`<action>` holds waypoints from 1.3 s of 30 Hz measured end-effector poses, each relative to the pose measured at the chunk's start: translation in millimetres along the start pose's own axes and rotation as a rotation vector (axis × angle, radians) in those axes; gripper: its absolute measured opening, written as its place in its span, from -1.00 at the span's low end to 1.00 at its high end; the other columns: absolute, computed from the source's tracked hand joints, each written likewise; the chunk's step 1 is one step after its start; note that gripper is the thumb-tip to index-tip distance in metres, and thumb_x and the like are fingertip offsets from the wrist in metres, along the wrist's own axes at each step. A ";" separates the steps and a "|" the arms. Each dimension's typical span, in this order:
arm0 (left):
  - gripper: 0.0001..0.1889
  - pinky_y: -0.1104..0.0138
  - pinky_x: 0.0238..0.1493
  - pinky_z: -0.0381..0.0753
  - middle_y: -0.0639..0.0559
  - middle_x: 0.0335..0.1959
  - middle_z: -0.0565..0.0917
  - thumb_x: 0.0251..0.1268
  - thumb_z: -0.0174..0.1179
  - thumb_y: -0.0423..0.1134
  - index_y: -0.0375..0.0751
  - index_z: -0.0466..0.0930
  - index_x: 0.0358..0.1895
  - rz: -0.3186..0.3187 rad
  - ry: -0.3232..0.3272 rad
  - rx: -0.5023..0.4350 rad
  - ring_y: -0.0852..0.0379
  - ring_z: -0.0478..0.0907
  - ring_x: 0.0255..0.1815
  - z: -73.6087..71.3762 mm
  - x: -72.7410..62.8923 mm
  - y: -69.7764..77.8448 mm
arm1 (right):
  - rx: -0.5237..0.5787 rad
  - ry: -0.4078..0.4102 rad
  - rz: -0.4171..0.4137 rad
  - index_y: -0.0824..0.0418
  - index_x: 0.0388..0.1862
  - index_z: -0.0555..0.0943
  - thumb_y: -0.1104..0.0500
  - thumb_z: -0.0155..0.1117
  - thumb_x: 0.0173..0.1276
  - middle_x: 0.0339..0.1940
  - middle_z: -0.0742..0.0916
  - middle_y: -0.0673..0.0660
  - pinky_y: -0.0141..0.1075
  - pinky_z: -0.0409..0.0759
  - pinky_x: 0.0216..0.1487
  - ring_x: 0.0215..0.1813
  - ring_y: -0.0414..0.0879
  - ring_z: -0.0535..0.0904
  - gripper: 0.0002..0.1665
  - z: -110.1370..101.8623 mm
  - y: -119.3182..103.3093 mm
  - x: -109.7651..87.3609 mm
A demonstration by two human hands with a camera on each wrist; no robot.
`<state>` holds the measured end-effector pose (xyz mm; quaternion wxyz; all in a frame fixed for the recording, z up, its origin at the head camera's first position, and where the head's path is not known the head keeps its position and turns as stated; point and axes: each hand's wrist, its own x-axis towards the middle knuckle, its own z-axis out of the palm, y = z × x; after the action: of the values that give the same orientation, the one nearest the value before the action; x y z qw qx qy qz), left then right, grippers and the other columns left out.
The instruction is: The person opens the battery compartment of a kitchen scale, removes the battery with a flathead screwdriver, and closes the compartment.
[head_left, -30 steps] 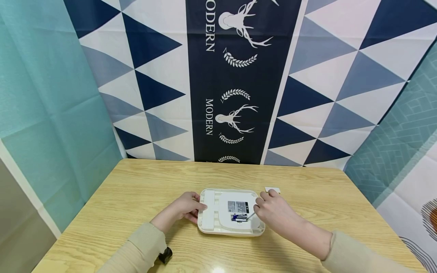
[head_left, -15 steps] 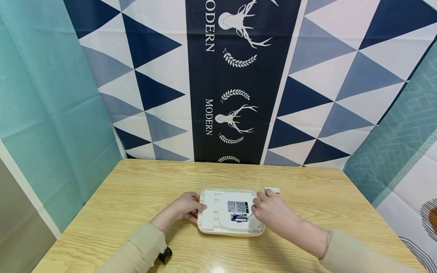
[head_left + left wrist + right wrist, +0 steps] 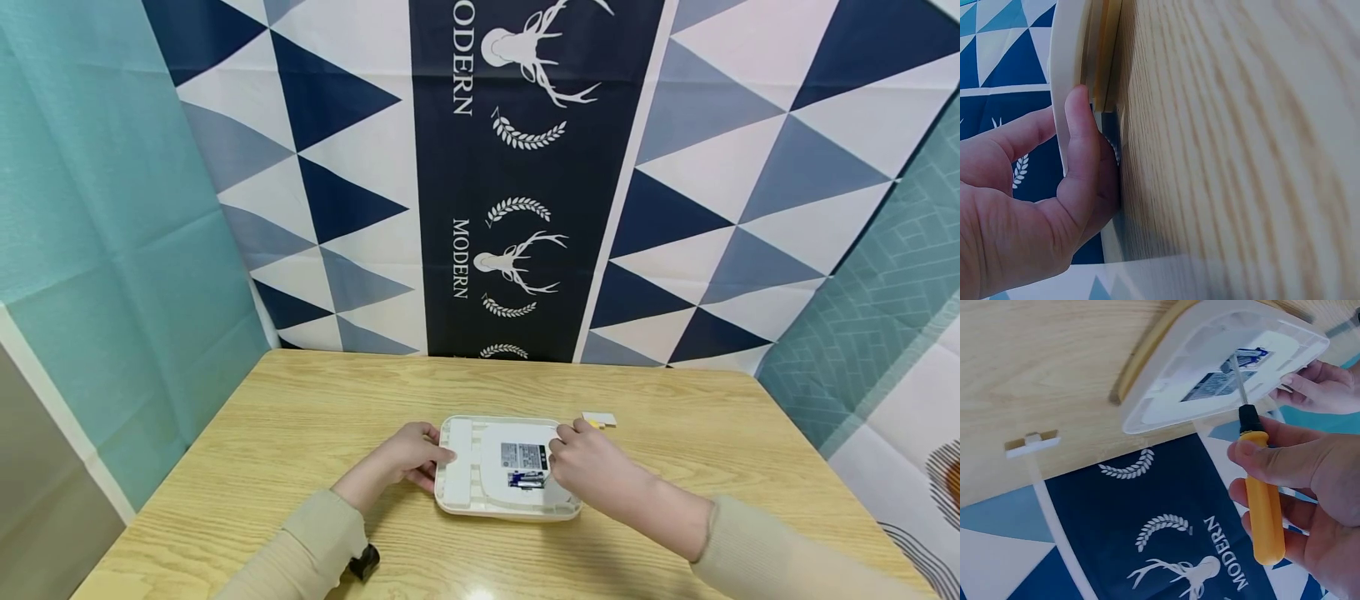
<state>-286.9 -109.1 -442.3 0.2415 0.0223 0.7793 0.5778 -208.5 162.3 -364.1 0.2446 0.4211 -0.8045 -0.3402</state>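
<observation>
A flat white plastic device (image 3: 491, 462), with rounded corners, lies with its labelled underside up on the table. Blue-and-silver batteries (image 3: 527, 479) sit in a recess below its grey label (image 3: 523, 455). My left hand (image 3: 415, 454) grips the device's left edge, thumb on top and fingers beneath. In the right wrist view, my right hand (image 3: 1310, 481) holds a screwdriver (image 3: 1265, 519) by its yellow handle. The metal shaft (image 3: 1240, 381) reaches to the batteries; whether the tip touches them I cannot tell. From the head view the hand mostly hides the tool.
A small white piece (image 3: 599, 418) lies on the wooden table (image 3: 660, 450) behind my right hand. A patterned cloth (image 3: 517, 167) hangs at the table's far edge, with teal cloth (image 3: 127, 250) on the left. A small black object (image 3: 364, 562) is at my left cuff.
My right hand has shifted a little to the left with the screwdriver, closer over the batteries. The left hand and the device look unmoved.
</observation>
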 end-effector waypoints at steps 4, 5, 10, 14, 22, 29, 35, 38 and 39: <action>-0.64 0.22 -0.54 0.71 -0.17 -0.43 0.62 0.19 0.28 -0.34 -0.35 0.39 0.00 0.003 0.004 -0.004 0.08 0.57 -0.56 0.3 -1.6 0.6 | 0.006 0.017 0.017 0.09 -0.64 0.64 0.24 0.50 -0.09 -0.66 0.53 -0.02 -0.37 0.40 -0.48 -0.53 -0.12 0.33 -0.84 2.3 -0.2 -3.7; -0.64 0.22 -0.54 0.71 -0.16 -0.43 0.62 0.19 0.27 -0.34 -0.35 0.39 -0.01 0.004 0.004 -0.007 0.08 0.57 -0.56 0.3 -1.8 0.6 | 0.013 0.023 0.023 0.09 -0.65 0.64 0.24 0.50 -0.10 -0.66 0.53 -0.02 -0.38 0.37 -0.49 -0.53 -0.13 0.32 -0.84 2.7 -0.3 -4.4; -0.66 0.23 -0.55 0.71 -0.15 -0.45 0.61 0.19 0.27 -0.35 -0.36 0.39 -0.03 0.014 0.001 -0.015 0.09 0.56 -0.58 0.6 -2.2 0.5 | 0.059 0.050 0.063 0.09 -0.63 0.64 0.26 0.51 -0.15 -0.64 0.55 -0.03 -0.38 0.36 -0.51 -0.52 -0.13 0.34 -0.83 5.7 -1.2 -9.3; -0.66 0.23 -0.55 0.71 -0.16 -0.45 0.62 0.19 0.27 -0.35 -0.37 0.39 -0.03 0.013 0.005 -0.008 0.09 0.56 -0.58 1.3 -2.4 0.5 | 0.093 0.079 0.091 0.09 -0.60 0.64 0.27 0.47 -0.14 -0.61 0.56 -0.03 -0.36 0.41 -0.48 -0.50 -0.12 0.35 -0.85 9.2 -1.1 -15.6; -0.65 0.22 -0.54 0.71 -0.16 -0.44 0.62 0.19 0.27 -0.35 -0.36 0.39 -0.02 0.007 0.014 -0.001 0.08 0.56 -0.57 1.9 -3.0 1.0 | 0.174 0.220 0.149 0.12 -0.59 0.62 0.34 0.35 -0.12 -0.63 0.52 -0.01 -0.29 0.40 -0.47 -0.50 -0.09 0.34 -0.86 19.0 -4.6 -26.9; -0.65 0.23 -0.55 0.71 -0.15 -0.45 0.61 0.18 0.27 -0.35 -0.36 0.39 -0.02 -0.001 0.011 -0.002 0.09 0.56 -0.58 1.1 -1.7 1.8 | 0.257 0.312 0.225 0.18 -0.51 0.65 0.39 0.29 -0.12 -0.56 0.59 0.02 -0.25 0.49 -0.46 -0.45 -0.08 0.43 -0.83 26.5 -11.1 -36.8; -0.65 0.22 -0.54 0.71 -0.15 -0.45 0.61 0.19 0.27 -0.35 -0.36 0.38 -0.03 -0.001 0.013 -0.002 0.09 0.55 -0.58 0.3 -0.4 1.8 | 0.320 0.353 0.272 0.20 -0.43 0.69 0.42 0.19 -0.07 -0.50 0.65 0.05 -0.21 0.61 -0.42 -0.42 -0.07 0.51 -0.77 33.6 -15.6 -43.5; -0.66 0.23 -0.54 0.71 -0.15 -0.45 0.61 0.19 0.27 -0.35 -0.36 0.39 -0.03 0.000 0.011 0.000 0.09 0.56 -0.57 0.4 -1.0 2.3 | 0.343 0.368 0.295 0.19 -0.40 0.70 0.43 0.22 -0.09 -0.47 0.68 0.04 -0.23 0.62 -0.45 -0.40 -0.08 0.54 -0.74 38.3 -18.1 -47.2; -0.66 0.23 -0.55 0.71 -0.15 -0.45 0.61 0.18 0.27 -0.35 -0.36 0.39 -0.03 0.000 0.010 0.000 0.09 0.55 -0.57 0.6 -1.3 2.5 | 0.353 0.372 0.305 0.19 -0.39 0.71 0.44 0.23 -0.11 -0.46 0.69 0.04 -0.24 0.62 -0.46 -0.40 -0.08 0.54 -0.72 40.0 -19.5 -48.4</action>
<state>-286.1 -108.1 -439.7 0.2377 0.0192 0.7805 0.5779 -200.3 208.7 -409.9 0.3592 0.3863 -0.8465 -0.0713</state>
